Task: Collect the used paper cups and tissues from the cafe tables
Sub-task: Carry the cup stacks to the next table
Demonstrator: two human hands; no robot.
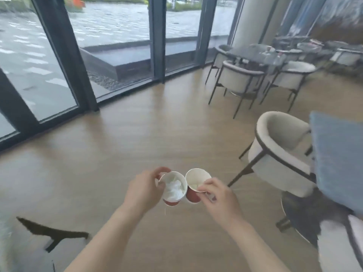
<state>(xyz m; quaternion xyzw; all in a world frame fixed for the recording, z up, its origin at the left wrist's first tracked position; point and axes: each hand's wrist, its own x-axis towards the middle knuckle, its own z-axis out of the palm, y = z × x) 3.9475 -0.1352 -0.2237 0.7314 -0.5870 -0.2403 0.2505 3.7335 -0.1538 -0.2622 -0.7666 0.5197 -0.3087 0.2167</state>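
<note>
Your left hand (144, 190) is gripping the tissue-stuffed cup (173, 188), your right hand (218, 195) is pinching the empty cup (196, 183) by its rim; rims touching, probably for stacking.

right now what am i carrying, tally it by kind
paper cups: 2, left cup in the left hand, right cup in the right hand
tissue wads: 1, the tissue wad inside the left cup
total: 3
</note>
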